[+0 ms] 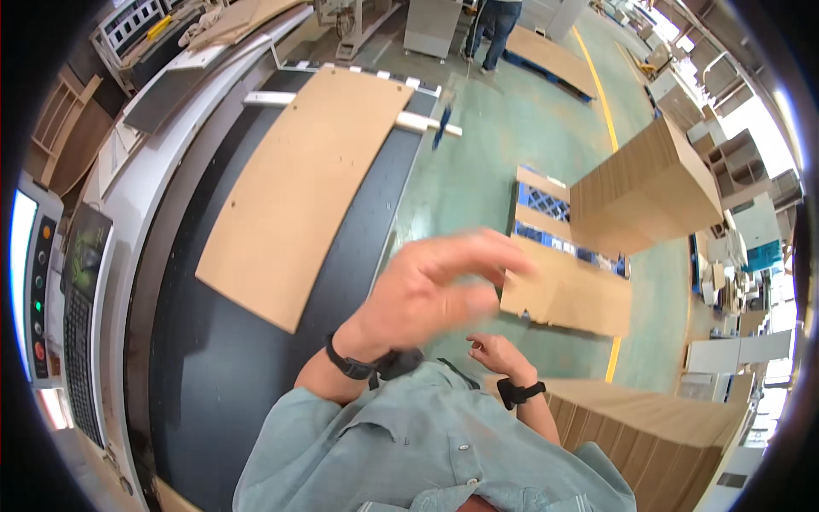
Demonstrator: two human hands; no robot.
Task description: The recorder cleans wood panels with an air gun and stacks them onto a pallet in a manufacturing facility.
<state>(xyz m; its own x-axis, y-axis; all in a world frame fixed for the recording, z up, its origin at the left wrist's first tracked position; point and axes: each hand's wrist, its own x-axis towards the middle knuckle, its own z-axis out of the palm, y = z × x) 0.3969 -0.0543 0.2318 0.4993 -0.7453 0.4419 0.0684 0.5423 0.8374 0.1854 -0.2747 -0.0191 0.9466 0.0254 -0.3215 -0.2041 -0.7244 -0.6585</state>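
Note:
My left hand (431, 286) is raised in front of me, blurred by motion, its fingers stretched out and curved with the thumb apart. Nothing shows between them. Lower down, close to my body, my right hand (499, 355) has loosely bent fingers and no visible object in it. Both wrists wear black bands. A large brown board (303, 183) lies flat on the black machine bed (213, 392) to my left. Small dark holes mark the board near some edges. My left hand is nearest to the bed's right side and appears apart from the board.
A tall stack of brown boards (640, 192) stands on a blue pallet (546, 201) at right, beside a flat brown sheet (567, 294). Another stack (640, 435) is close at lower right. A keyboard (78, 363) and control panel (36, 290) border the bed's left. A person (495, 30) stands far ahead.

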